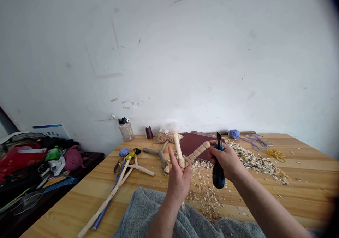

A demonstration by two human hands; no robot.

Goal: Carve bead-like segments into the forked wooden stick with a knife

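Note:
My left hand (179,183) is closed round the base of a peeled, Y-shaped forked stick (196,153) whose two arms are carved with ridges. One arm points up, the other slants toward the right. A utility knife (218,176) with a blue and black handle hangs in my right hand (228,159), its dark blade pointing upward. The fingertips of that hand touch the end of the slanting arm. Below my left hand a pale end of the stick shows over the grey towel (148,202).
Wood shavings (256,162) cover the table's middle and right. A maroon board (189,144), bark-covered branch (159,155), bottle (126,130), thread spool (149,132) and purple yarn ball (234,134) lie toward the wall. Peeled slingshot-like sticks (113,192) are left; cluttered shelf (90,164) beyond.

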